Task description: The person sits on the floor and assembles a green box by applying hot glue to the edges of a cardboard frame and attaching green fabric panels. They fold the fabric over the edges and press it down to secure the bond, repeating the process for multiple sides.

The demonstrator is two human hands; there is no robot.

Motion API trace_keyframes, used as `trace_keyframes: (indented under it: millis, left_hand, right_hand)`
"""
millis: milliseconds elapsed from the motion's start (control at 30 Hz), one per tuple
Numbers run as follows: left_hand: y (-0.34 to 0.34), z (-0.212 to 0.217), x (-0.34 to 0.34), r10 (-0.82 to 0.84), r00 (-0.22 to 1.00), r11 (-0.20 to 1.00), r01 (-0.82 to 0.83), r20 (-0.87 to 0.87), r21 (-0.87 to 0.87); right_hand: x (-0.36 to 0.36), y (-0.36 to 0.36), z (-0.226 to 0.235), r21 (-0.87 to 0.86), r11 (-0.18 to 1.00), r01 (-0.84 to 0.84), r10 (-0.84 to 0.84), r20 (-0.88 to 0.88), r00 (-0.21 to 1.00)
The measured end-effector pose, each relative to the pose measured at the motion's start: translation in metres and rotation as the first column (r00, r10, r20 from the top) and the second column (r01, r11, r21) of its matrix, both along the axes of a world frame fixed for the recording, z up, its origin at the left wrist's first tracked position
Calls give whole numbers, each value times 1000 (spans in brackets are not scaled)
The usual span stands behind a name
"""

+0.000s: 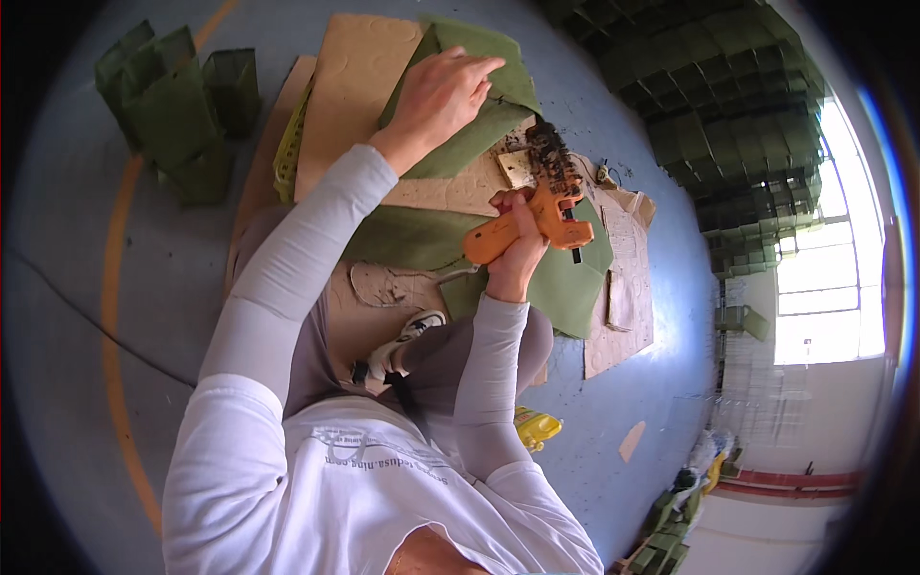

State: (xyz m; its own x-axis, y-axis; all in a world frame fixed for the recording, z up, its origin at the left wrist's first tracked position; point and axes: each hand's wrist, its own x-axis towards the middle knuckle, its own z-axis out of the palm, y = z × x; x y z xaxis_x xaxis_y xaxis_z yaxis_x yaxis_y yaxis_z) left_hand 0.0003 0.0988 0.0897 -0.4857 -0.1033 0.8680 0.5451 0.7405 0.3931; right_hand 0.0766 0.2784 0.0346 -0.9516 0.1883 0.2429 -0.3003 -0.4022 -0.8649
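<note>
Head view, nearest first: the person's shoe [414,331] rests over cardboard sheets [355,86]; just beyond, the right hand [520,254] has its fingers clamped around an orange glue gun [553,215], the blackened end pointing away; farther out, the left hand [443,96] lies over a bent green sheet [489,46], index finger stretched out, though whether it grips I cannot tell; well apart at left stand green boxes [172,105], and beyond at right, dark green stacks [709,105] and a bright window [819,297]

Orange glue gun [553,213] (in right hand [518,259])
</note>
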Motion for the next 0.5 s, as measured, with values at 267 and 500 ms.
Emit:
trace_keyframes:
  millis: [267,500]
  left_hand:
    - [0,-10,-6,9,999,999,-10,38,40]
    - [0,-12,-11,12,996,1000,-12,85,-1]
  right_hand:
    - [-4,8,-1,65,998,-11,11,-6,1000]
    - [-1,8,5,77,997,-18,16,24,1000]
